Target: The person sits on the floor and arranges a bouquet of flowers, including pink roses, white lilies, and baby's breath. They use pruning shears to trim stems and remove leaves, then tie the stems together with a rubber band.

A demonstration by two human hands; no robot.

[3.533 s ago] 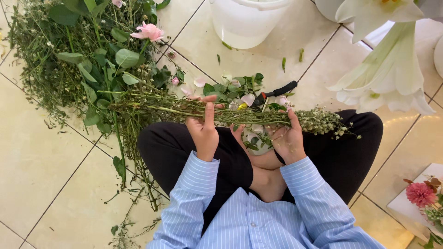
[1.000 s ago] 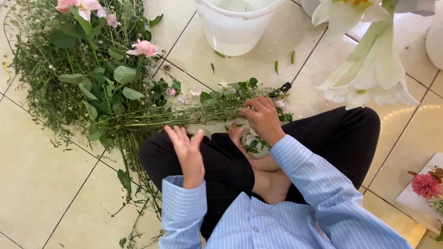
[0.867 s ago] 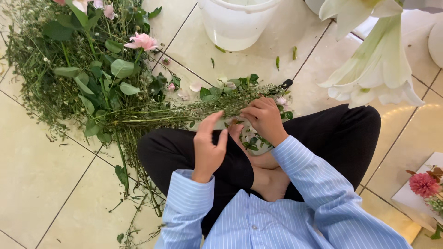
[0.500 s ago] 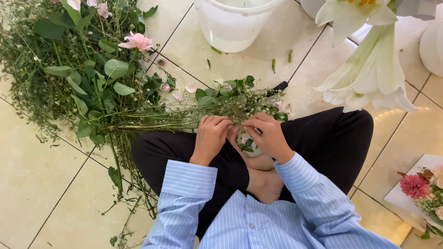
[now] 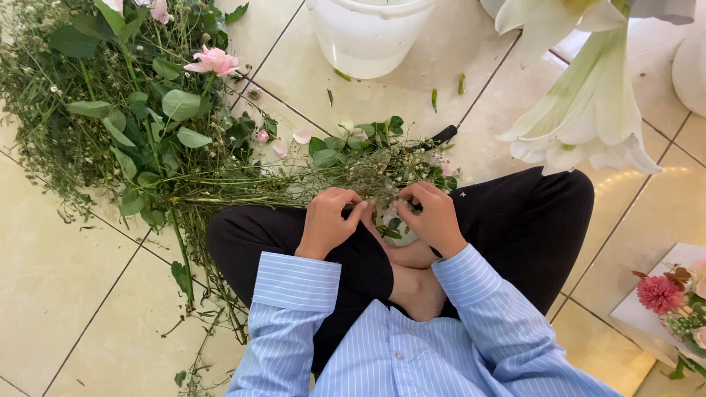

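Head view looks down on a seated person whose left hand (image 5: 327, 219) and right hand (image 5: 432, 217) meet over the lap, fingers of both pinched on the thin stems of a green sprig bundle (image 5: 346, 173) lying across the knees. Left of it sprawls a heap of cut foliage (image 5: 110, 117) with a pink rose (image 5: 213, 60). A white bucket (image 5: 368, 37) stands on the tiled floor (image 5: 66, 294), white lilies (image 5: 581, 95) hang at upper right, and a pale flat card (image 5: 647, 312) under a red bloom (image 5: 660, 293) lies at lower right.
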